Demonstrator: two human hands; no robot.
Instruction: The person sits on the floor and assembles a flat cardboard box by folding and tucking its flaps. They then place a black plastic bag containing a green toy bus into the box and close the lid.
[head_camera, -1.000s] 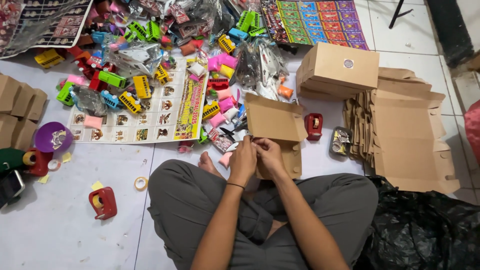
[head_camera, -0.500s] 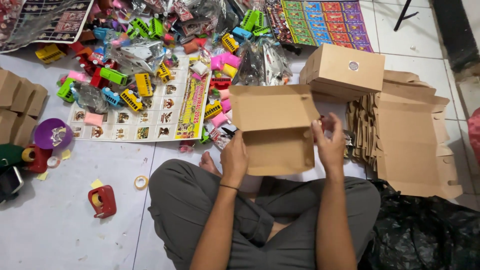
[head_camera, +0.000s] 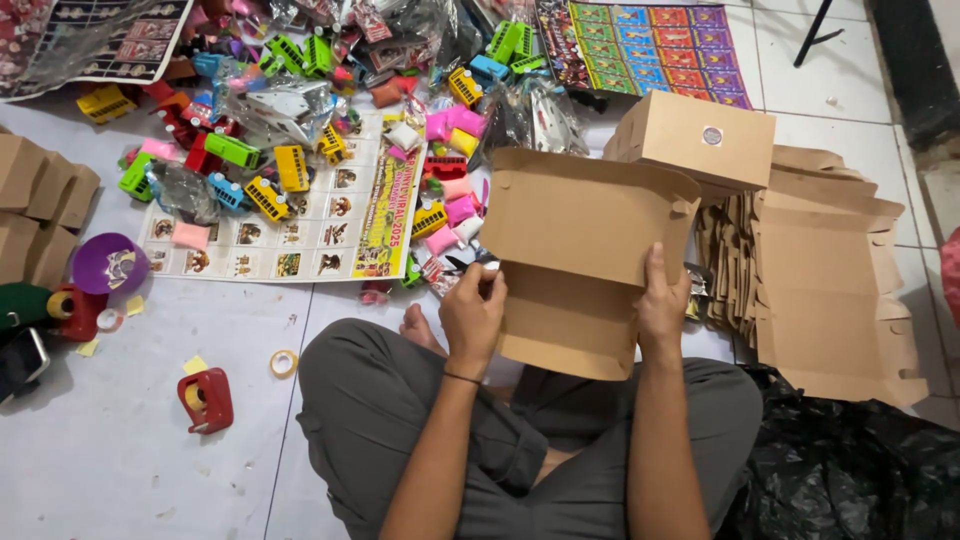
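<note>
Two hands (head_camera: 470, 312) (head_camera: 662, 305), unfolded cardboard box (head_camera: 585, 255)

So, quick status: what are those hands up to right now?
Left hand and right hand both grip the brown cardboard box, half folded. Toys scattered beyond, none blocking.

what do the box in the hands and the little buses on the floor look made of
Box: looks like brown kraft cardboard, matte, with sharp fold creases and die-cut tabs; held by the left hand and right hand. Buses: probably moulded plastic, judging by their glossy, bright yellow and green shells.
</note>
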